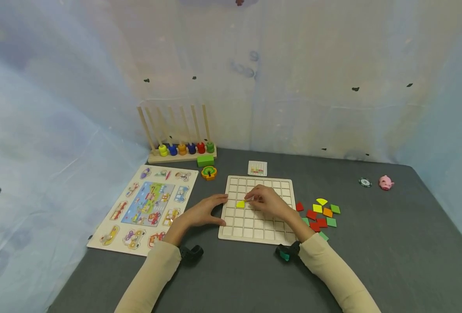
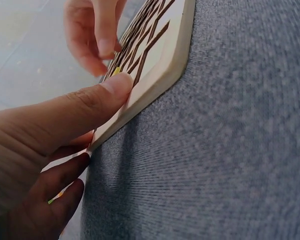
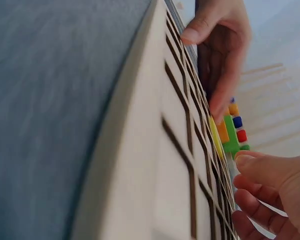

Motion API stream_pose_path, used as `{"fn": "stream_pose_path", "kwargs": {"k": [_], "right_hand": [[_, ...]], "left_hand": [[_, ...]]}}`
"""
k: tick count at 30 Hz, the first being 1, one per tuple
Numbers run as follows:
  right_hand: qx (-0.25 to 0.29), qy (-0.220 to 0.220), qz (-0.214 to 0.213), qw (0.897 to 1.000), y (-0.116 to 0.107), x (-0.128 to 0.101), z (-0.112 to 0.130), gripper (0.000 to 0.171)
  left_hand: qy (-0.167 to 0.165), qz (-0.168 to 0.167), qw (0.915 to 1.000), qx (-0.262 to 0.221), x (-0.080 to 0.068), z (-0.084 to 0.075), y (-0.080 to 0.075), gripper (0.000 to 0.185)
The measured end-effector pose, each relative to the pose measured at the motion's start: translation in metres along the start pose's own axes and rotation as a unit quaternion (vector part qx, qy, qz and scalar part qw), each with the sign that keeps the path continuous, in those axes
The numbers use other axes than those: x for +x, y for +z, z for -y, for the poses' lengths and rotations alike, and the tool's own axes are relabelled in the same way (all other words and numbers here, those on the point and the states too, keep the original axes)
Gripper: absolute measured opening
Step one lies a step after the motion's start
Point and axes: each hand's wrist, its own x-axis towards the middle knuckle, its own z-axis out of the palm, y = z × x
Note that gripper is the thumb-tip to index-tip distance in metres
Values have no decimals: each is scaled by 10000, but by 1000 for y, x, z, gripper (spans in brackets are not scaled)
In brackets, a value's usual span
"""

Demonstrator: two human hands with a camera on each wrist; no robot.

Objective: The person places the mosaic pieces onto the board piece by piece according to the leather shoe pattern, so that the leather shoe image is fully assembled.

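Toward the far edge of the tabletop (image 1: pixel 231 278), the relaxed left hand (image 1: pixel 197 213) touches the gridded board (image 1: pixel 260 222); the right hand (image 1: pixel 270 202) is at the yellow square (image 1: pixel 240 204) on it, pinch unclear. Tile-laying, it seems, and next probably calls for careful squaring-up!

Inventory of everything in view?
Grid board: 1, wood, centre
Board tile: 1 clear, yellow, on grid
Loose tiles: 11+, red, green, yellow, orange, right of board
Card: 1, white, behind board
Puzzle board: 1, multicoloured, left
Peg stand: 1, multicoloured, back left
Block: 1, green, by stand
Tree toy: 1, orange-green, by block
Chip: 1, dark, right
Pig: 1, pink, far right
Table: 1, grey, beneath
Backdrop: 1, pale, behind
Wristbands: 2, black, cuffs
Sleeves: 2, beige, front
Left hand: 1, board edge
Right hand: 1, over grid
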Motion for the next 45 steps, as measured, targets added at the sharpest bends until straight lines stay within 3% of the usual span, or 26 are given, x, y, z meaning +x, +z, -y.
{"fn": "stream_pose_path", "kwargs": {"k": [10,23,33,41,45], "right_hand": [[-350,345,-495,9976,-49,-49,-23,18],[-1063,1385,-760,9817,-98,-112,-52,23],[-1513,1890,-529,9688,-113,-128,-63,24],[-1552,1908,-408,9684,-114,-129,-68,21],[-1525,2126,-403,9643,-114,-127,-66,16]], "left_hand": [[74,-33,10000,-1,-2,-1,0,78],[-43,-6,9999,117,1,2,-1,78],[-10,-58,9999,103,2,4,1,78],[-43,-44,10000,67,2,4,1,78],[-28,-56,9999,92,2,4,1,78]]}}
